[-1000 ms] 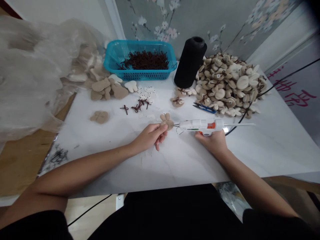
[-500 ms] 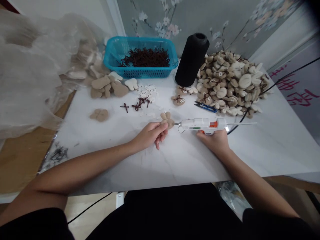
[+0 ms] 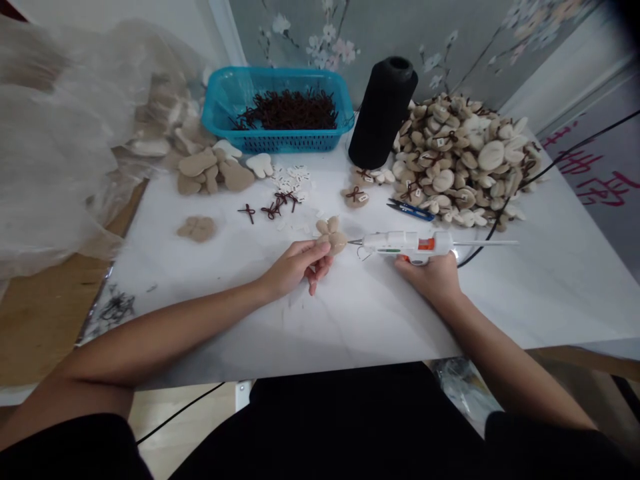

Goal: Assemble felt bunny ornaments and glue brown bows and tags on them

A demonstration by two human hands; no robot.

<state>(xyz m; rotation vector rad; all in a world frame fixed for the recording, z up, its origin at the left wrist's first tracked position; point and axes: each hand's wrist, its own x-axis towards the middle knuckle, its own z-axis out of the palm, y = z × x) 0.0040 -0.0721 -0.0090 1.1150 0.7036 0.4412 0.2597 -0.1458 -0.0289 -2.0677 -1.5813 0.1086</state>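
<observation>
Pinched in my left hand (image 3: 303, 263) is a beige stuffed fabric piece (image 3: 338, 241) with rounded, ear-like lobes, held just above the table. My right hand (image 3: 434, 277) is wrapped around the handle of a white glue gun (image 3: 395, 242) with an orange trigger. Its metal nozzle points left and meets or nearly meets the piece's right edge. A glue stick (image 3: 493, 243) juts from the back of the gun. Beyond my left hand lie small white tags (image 3: 293, 180) and dark brown bows (image 3: 273, 208).
A blue basket (image 3: 277, 141) of brown bows stands at the back beside a black thread cone (image 3: 383, 113). Fabric pieces are heaped at the right (image 3: 460, 160), near blue snips (image 3: 411, 211). Another flat beige piece (image 3: 197, 229) lies left. A black cord (image 3: 493, 230) runs behind the gun.
The fabric piece has turned slightly in my left hand, its lobes tilting further left. The glue gun stays at its right edge. The whole view has shifted a little.
</observation>
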